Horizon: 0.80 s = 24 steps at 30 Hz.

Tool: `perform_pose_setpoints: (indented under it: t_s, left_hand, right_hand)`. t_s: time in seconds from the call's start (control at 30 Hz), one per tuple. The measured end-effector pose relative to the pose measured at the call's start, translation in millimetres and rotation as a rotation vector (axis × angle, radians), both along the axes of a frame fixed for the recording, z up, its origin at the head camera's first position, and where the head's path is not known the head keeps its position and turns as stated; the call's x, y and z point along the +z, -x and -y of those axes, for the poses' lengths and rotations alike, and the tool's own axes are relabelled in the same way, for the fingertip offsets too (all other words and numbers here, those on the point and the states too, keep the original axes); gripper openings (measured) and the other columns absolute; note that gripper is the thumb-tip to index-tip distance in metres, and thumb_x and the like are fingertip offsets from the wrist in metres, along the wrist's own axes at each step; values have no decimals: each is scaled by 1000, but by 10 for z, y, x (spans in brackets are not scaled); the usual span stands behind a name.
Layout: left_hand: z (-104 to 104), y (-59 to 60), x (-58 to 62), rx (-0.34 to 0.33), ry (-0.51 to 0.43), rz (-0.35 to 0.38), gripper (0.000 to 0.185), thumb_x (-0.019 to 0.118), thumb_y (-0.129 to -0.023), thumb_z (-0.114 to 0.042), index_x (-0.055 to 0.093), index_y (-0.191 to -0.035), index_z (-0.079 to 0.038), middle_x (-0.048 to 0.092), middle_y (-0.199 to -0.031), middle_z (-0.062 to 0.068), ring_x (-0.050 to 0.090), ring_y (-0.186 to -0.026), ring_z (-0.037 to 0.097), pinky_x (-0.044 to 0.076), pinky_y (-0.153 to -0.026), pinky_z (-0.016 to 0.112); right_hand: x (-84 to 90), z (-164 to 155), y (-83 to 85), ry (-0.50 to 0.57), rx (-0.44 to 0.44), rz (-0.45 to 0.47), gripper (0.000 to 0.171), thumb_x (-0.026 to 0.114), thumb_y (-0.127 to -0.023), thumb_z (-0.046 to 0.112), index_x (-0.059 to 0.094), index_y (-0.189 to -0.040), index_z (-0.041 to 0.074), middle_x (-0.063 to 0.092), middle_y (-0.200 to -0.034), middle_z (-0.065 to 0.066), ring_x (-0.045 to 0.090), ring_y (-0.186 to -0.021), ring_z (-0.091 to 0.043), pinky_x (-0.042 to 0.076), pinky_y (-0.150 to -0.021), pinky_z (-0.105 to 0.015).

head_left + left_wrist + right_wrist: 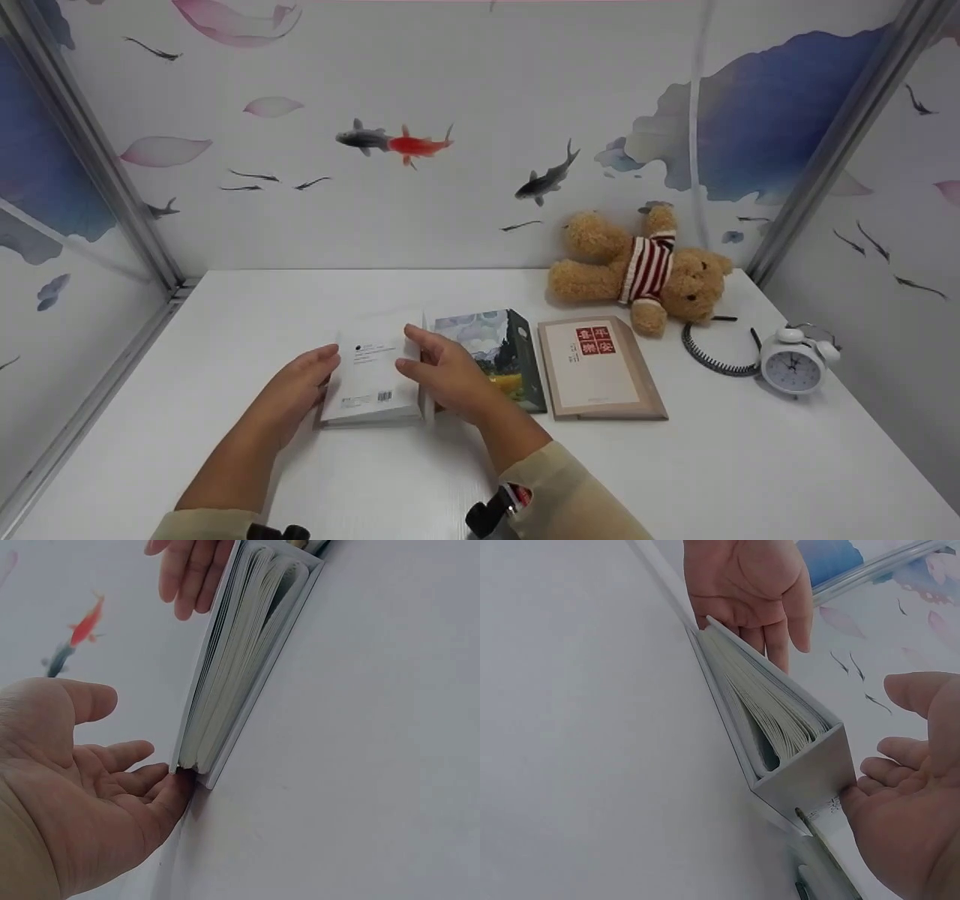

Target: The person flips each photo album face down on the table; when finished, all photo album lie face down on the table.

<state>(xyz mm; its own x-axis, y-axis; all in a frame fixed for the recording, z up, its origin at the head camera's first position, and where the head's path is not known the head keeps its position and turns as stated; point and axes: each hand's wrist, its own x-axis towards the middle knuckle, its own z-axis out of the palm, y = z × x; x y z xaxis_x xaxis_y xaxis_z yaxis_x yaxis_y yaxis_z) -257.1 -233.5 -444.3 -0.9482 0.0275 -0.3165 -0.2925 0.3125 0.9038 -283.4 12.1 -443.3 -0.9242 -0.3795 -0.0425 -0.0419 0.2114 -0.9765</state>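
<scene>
A white book (371,375) lies flat on the white table (675,465), barcode side up. My left hand (304,382) is open at the book's left edge. In the left wrist view its fingertips (169,791) touch the near corner of the book (240,667), whose pages fan slightly. My right hand (442,371) rests against the book's right side with straight fingers. In the right wrist view those fingertips (862,787) touch the grey spine (810,772). Neither hand grips the book.
Right of the white book lie a book with a painted landscape cover (506,352) and a beige book with a red seal (596,367). A teddy bear (645,270), a black headband (709,356) and a white alarm clock (793,367) sit at the back right. Patterned walls enclose three sides.
</scene>
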Motion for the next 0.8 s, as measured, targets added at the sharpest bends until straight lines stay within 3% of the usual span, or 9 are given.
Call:
perform_pose_setpoints:
  t_s: [0.5, 0.67, 0.8]
  left_hand:
    - [-20, -10, 17, 7, -8, -3, 68, 43, -102, -52, 24, -158, -18, 13, -167, 9, 16, -154, 36, 22, -124, 50]
    - [-65, -23, 167, 10, -5, -50, 70, 43, -102, -53, 20, -159, -19, 14, -167, 7, 18, -154, 32, 23, -124, 49]
    - [-206, -81, 376, 13, 55, -168, 69, 40, -102, -54, 18, -159, -22, 18, -167, 4, 23, -153, 30, 24, -123, 50]
  right_hand:
    - [-20, 13, 13, 49, -35, 46, 59, 68, -92, 38, 47, -147, 32, 38, -157, 12, 34, -148, -15, 30, -122, -40]
    - [99, -11, 7, 47, -52, 38, 54, 66, -93, 44, 49, -144, 38, 40, -155, 18, 33, -148, -12, 30, -122, -41]
    - [325, -132, -7, 95, -36, -44, 54, 61, -94, 50, 48, -144, 35, 42, -153, 20, 33, -148, -10, 30, -122, -43]
